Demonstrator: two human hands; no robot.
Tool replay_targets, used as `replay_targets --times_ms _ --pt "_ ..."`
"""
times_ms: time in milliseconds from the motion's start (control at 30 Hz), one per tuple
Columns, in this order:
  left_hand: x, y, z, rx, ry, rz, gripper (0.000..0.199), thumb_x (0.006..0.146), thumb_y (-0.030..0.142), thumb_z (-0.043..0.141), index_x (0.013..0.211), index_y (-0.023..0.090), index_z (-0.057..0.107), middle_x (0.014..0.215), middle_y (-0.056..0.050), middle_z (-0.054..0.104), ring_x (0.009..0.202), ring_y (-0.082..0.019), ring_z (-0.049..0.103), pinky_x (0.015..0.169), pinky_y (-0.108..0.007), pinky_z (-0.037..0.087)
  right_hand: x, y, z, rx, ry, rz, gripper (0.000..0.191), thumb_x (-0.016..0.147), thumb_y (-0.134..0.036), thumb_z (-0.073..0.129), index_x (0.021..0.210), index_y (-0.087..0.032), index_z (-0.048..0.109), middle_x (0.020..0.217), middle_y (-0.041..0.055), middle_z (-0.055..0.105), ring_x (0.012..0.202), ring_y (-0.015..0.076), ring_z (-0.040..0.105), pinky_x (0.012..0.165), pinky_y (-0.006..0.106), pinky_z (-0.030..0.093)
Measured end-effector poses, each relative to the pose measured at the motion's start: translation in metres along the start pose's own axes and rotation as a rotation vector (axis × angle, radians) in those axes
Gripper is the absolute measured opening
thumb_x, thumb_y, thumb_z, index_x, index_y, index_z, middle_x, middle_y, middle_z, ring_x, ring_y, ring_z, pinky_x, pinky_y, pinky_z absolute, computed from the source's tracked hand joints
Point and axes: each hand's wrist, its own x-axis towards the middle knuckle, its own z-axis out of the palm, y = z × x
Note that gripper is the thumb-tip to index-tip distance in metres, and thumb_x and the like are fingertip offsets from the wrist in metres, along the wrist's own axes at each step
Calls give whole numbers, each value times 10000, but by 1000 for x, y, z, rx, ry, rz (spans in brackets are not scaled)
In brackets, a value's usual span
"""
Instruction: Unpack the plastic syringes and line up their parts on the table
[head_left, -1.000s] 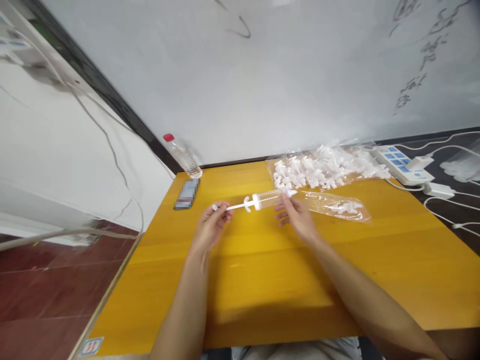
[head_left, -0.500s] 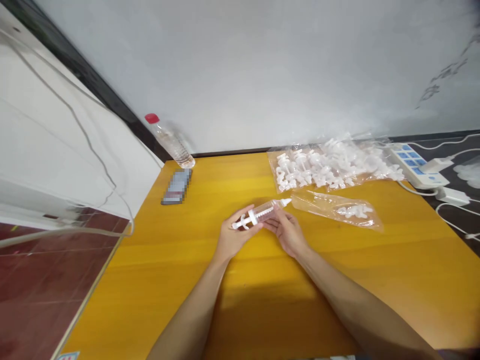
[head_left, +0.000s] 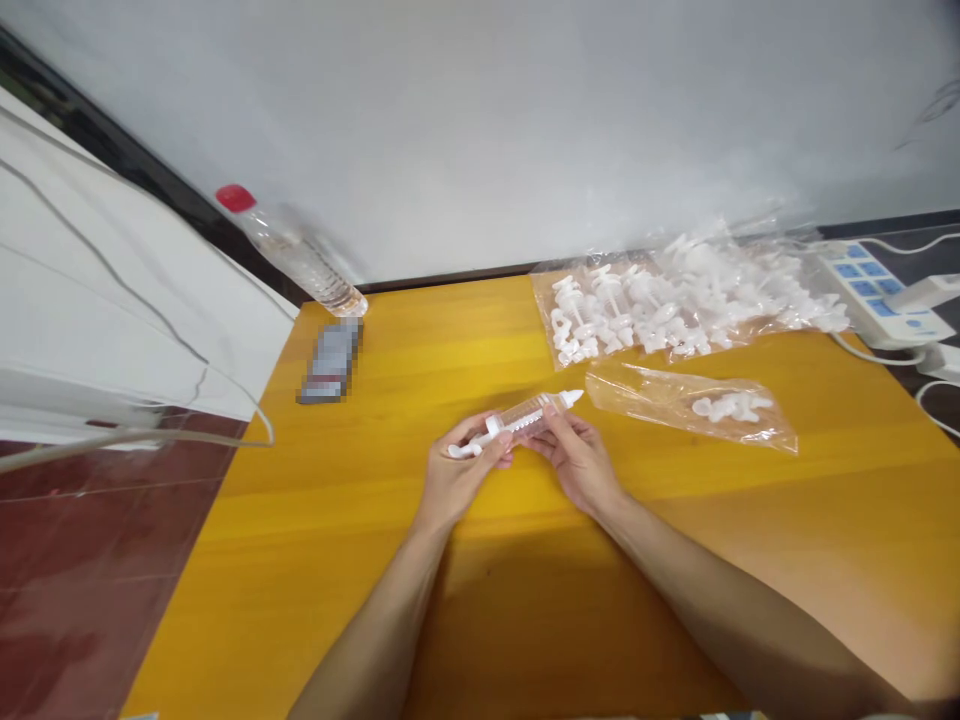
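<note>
A clear plastic syringe (head_left: pixel 517 421) with a white plunger and a white pointed tip is held above the table, tilted up to the right. My left hand (head_left: pixel 461 475) is closed around its plunger end, the thumb lying along the barrel. With thumb and fingers, my right hand (head_left: pixel 576 455) grips the barrel near the tip. Part of the plunger is hidden by my left hand. Just right of the tip lies a flat clear bag (head_left: pixel 645 395) holding small white plastic pieces (head_left: pixel 733 406).
Along the wall, a large clear bag (head_left: pixel 652 310) holds several white plastic parts. A power strip (head_left: pixel 874 290) with white plugs and cables sits at the far right. A red-capped bottle (head_left: pixel 300 260) and a phone (head_left: pixel 330 360) are at the back left of the yellow table (head_left: pixel 315 560).
My left hand has shifted slightly left and down, with its thumb now farther over the barrel. The syringe has turned about its length. The camera view has moved a little closer.
</note>
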Motion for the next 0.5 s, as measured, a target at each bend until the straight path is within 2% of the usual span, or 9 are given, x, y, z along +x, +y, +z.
replay_targets --times_ms 100,233,367,500 --pt "1 2 -13 153 -79 145 513 755 416 870 1188 171 742 1064 -87 782 852 -186 739 786 -284 611 1 -5 -4 -130 -59 28 511 726 -648 819 904 -172 762 917 80 761 772 195 723 668 314 626" --pt "-2 1 -20 250 -119 293 484 747 335 878 1192 185 757 1158 -105 765 997 -209 722 880 -291 584 -1 -14 -5 -291 -31 72 581 765 -727 735 768 -147 695 680 71 695 517 163 639 455 260 535" --pt "-5 0 -14 211 -133 290 518 751 322 874 1229 173 743 1014 -81 778 833 -170 707 758 -249 577 -5 -21 -1 -334 53 145 579 685 -705 800 647 -167 590 484 4 560 357 100 474 317 200 332" --pt "-5 3 -12 149 -124 215 490 760 344 864 1201 162 750 881 -51 756 702 -130 655 650 -214 543 -7 -21 0 -328 82 169 605 667 -747 785 685 -175 591 498 -11 559 365 89 454 321 195 291"
